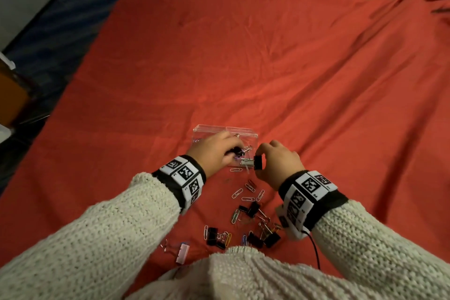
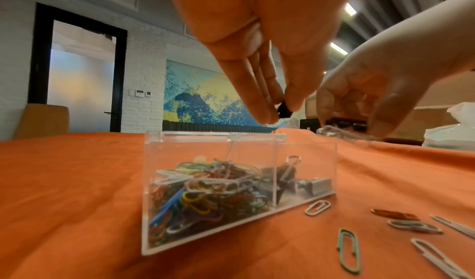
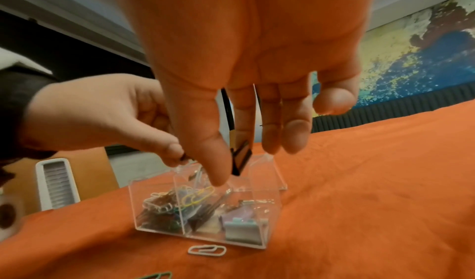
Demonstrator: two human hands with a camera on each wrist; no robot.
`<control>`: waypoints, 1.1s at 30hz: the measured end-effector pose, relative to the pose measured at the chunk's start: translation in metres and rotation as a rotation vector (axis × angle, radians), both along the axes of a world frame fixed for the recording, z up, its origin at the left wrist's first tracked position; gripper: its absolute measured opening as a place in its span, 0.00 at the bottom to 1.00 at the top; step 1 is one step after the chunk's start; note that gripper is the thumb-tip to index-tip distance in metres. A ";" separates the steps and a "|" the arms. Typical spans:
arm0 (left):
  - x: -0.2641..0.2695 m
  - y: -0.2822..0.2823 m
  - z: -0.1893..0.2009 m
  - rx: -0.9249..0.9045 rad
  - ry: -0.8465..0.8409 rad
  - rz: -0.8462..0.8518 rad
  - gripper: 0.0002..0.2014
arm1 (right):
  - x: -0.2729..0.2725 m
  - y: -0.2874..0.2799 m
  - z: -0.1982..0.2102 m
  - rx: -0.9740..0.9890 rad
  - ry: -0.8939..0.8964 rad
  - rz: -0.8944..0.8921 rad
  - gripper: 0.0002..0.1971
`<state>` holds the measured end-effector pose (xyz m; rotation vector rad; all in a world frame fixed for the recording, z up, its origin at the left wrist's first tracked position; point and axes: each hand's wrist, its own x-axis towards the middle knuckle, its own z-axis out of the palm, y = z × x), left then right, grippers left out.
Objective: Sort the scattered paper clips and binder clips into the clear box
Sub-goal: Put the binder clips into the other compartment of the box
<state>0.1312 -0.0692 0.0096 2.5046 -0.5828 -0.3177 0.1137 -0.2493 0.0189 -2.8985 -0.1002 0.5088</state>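
Observation:
The clear box (image 1: 214, 128) stands open on the red cloth, just beyond my hands. In the left wrist view the box (image 2: 195, 147) has two compartments: coloured paper clips (image 2: 205, 190) on the left, binder clips (image 2: 313, 186) on the right. My left hand (image 1: 233, 153) hovers over the box and pinches a small black binder clip (image 2: 284, 110). My right hand (image 1: 259, 162) pinches a black binder clip (image 3: 241, 157) at the box's right end (image 3: 271, 218). Several loose paper clips (image 1: 248, 198) and black binder clips (image 1: 253, 209) lie near my body.
The red cloth (image 1: 267, 68) stretches far beyond the box. A pink binder clip (image 1: 182, 253) lies at the lower left of the pile. A white paper clip (image 3: 207, 250) lies just in front of the box. A white slatted appliance (image 3: 56, 184) stands past the cloth's left edge.

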 end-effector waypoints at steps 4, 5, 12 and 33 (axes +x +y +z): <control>0.007 -0.003 -0.011 0.067 0.063 -0.009 0.17 | -0.003 0.000 -0.004 -0.037 0.010 0.048 0.17; 0.008 -0.004 -0.013 0.087 0.048 -0.017 0.17 | -0.004 -0.001 -0.006 -0.030 0.011 0.044 0.16; -0.010 -0.009 -0.018 0.015 0.023 0.026 0.17 | -0.011 -0.001 -0.010 0.062 -0.018 0.043 0.17; -0.019 0.015 -0.013 -0.639 0.492 0.473 0.10 | -0.009 0.016 -0.002 0.151 -0.203 0.208 0.21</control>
